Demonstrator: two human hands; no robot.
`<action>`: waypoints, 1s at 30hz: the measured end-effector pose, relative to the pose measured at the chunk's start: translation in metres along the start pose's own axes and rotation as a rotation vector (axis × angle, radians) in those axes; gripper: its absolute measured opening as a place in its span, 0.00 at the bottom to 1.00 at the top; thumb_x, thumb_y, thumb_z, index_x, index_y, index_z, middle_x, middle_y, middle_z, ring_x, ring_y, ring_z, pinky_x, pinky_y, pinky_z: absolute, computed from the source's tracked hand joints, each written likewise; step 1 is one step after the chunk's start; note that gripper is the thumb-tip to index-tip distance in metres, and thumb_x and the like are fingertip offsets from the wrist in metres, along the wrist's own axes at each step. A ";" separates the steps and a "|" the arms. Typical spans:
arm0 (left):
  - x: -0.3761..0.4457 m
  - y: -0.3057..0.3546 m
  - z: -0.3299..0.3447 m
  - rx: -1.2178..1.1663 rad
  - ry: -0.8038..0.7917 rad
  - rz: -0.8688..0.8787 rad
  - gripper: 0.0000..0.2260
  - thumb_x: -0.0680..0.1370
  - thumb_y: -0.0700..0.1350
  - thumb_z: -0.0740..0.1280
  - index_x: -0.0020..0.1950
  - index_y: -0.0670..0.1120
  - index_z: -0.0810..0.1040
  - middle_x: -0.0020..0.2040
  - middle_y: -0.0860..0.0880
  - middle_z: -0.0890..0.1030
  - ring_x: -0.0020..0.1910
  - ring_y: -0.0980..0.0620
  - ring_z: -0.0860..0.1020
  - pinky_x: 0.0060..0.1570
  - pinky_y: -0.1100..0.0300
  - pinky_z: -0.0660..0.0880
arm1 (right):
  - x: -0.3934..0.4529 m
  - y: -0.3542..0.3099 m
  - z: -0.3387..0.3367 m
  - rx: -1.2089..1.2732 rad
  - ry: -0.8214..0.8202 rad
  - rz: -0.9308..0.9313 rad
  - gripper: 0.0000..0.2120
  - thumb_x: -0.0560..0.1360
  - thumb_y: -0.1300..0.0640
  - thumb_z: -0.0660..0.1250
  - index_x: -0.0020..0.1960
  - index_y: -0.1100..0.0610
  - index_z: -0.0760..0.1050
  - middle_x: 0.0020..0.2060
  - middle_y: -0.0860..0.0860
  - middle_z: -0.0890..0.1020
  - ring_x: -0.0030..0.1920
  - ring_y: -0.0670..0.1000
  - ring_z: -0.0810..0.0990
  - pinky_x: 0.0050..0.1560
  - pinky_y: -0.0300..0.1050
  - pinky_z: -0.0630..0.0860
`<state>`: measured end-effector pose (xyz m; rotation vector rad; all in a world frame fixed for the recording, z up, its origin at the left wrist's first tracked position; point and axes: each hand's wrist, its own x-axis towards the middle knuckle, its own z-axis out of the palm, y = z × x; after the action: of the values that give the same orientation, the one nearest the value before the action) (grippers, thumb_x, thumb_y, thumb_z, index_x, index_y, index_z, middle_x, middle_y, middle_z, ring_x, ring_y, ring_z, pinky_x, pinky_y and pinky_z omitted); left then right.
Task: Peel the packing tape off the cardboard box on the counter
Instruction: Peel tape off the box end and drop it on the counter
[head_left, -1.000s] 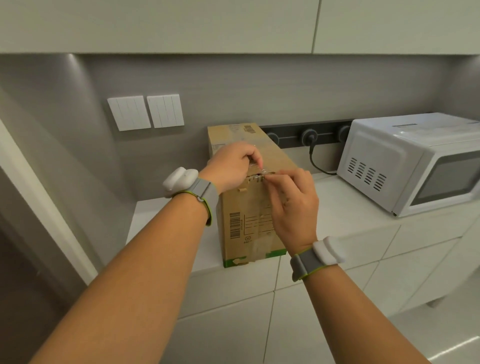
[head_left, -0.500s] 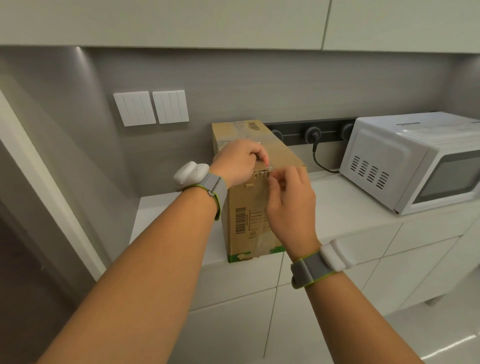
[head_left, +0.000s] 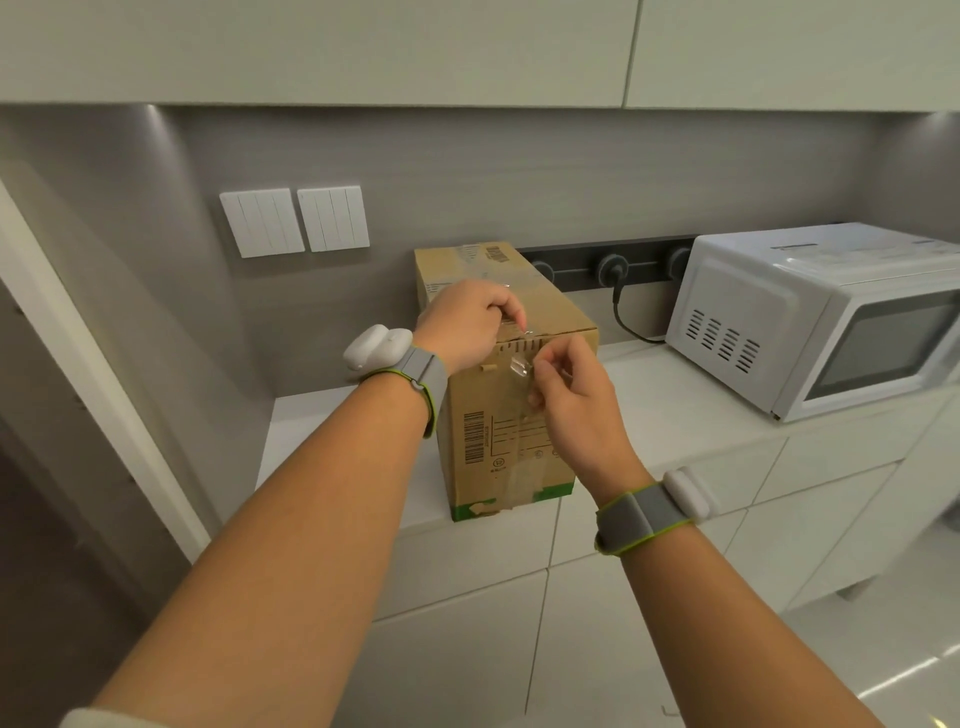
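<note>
A white counter (head_left: 675, 410) carries a microwave (head_left: 821, 317) and, near its front edge, the upright cardboard box (head_left: 498, 431). The left hand (head_left: 467, 325) curls over the box's top edge; the right hand (head_left: 576, 410) pinches clear tape (head_left: 521, 365) lifted off its front.

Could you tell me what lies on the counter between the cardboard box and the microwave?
Only bare counter lies between cardboard box and microwave; a black cord hangs behind. Head view.

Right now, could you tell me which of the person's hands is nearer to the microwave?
Right. The right hand pinches clear tape at the cardboard box's front face, on the side toward the microwave. The left hand grips the box's top edge, farther away.
</note>
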<state>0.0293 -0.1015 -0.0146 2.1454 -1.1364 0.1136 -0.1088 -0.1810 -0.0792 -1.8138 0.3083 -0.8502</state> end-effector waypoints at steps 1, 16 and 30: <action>-0.001 -0.001 0.000 -0.003 0.007 0.004 0.22 0.81 0.36 0.56 0.39 0.57 0.81 0.41 0.62 0.77 0.37 0.57 0.71 0.42 0.58 0.68 | -0.001 0.000 -0.001 0.016 -0.011 0.010 0.07 0.83 0.60 0.60 0.48 0.53 0.73 0.40 0.49 0.78 0.40 0.48 0.76 0.42 0.47 0.76; -0.045 -0.026 -0.002 -0.620 0.229 -0.045 0.11 0.84 0.48 0.62 0.63 0.51 0.80 0.65 0.52 0.72 0.61 0.66 0.74 0.62 0.70 0.70 | -0.028 -0.011 0.045 0.280 -0.084 0.093 0.06 0.82 0.63 0.63 0.47 0.58 0.74 0.36 0.51 0.77 0.36 0.50 0.76 0.37 0.47 0.74; -0.131 -0.095 -0.026 -0.391 0.171 -0.507 0.23 0.85 0.56 0.51 0.47 0.44 0.79 0.36 0.46 0.80 0.33 0.48 0.77 0.42 0.52 0.75 | -0.053 -0.009 0.140 0.298 -0.091 0.199 0.04 0.82 0.60 0.64 0.49 0.55 0.75 0.45 0.54 0.80 0.45 0.53 0.84 0.32 0.41 0.81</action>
<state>0.0266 0.0408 -0.0955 1.9549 -0.4467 -0.1425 -0.0540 -0.0474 -0.1187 -1.5114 0.2823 -0.6347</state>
